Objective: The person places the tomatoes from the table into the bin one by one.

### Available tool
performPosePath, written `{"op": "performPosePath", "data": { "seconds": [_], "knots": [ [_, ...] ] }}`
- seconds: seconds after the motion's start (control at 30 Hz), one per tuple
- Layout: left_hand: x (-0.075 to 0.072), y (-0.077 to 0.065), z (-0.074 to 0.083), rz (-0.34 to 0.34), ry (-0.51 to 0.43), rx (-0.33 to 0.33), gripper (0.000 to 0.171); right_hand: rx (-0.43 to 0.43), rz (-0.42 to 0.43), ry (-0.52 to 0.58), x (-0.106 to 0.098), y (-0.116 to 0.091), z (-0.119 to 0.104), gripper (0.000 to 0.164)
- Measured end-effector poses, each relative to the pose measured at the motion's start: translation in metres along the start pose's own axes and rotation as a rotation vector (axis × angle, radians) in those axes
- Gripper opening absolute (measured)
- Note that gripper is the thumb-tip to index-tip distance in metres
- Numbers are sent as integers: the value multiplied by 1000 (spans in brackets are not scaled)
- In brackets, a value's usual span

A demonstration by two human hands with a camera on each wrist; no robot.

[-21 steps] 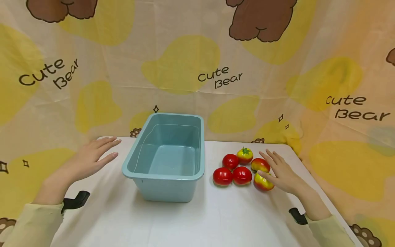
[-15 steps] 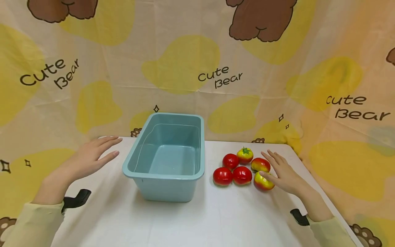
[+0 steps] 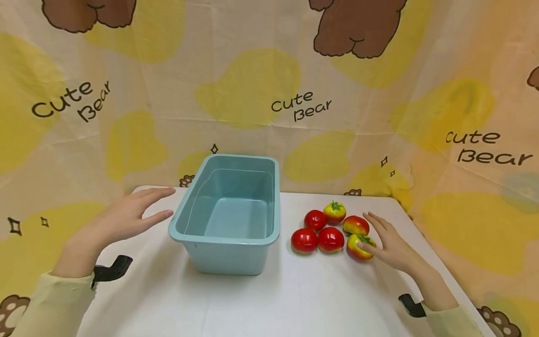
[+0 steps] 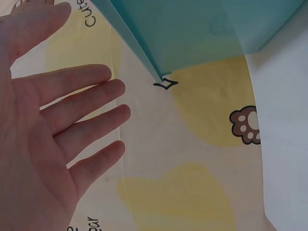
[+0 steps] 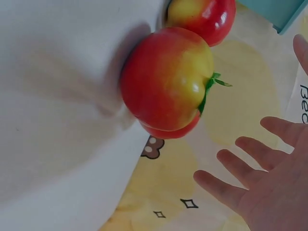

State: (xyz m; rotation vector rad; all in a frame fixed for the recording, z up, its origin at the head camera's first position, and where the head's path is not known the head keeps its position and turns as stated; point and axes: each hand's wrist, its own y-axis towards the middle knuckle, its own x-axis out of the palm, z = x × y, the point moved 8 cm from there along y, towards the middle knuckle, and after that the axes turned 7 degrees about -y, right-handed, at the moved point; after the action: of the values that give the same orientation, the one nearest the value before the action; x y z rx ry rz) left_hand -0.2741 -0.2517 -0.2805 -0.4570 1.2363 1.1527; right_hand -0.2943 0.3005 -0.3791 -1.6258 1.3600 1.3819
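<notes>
In the head view my left hand, fingers extended, hovers just left of a light blue plastic bin. The left wrist view has its palm bare, beside the bin's wall. My right hand is held over the right side of the table with fingers spread and nothing in them. Its thumb overlaps a red-yellow tomato with a green calyx, and the right wrist view has this tomato apart from the fingers. Behind it lies another red-yellow tomato.
More glossy tomatoes cluster between bin and right hand: red ones in front and a yellowish one with a green calyx at the back. All rest on a white table. A bear-printed cloth hangs behind it.
My left hand has moved right, closer to the bin. My right hand has shifted slightly right and toward me, uncovering the near tomato's green calyx. The bin and tomatoes stay put.
</notes>
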Motion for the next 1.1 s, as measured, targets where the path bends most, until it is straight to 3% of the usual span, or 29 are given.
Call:
{"op": "performPosePath", "data": {
  "seconds": [0.67, 1.1],
  "knots": [
    [7, 8, 2, -12, -76, 11, 60, -60, 92, 133, 15, -7, 7, 72],
    [10, 9, 1, -56, -92, -31, 59, -41, 83, 166, 26, -11, 21, 71]
  ]
}}
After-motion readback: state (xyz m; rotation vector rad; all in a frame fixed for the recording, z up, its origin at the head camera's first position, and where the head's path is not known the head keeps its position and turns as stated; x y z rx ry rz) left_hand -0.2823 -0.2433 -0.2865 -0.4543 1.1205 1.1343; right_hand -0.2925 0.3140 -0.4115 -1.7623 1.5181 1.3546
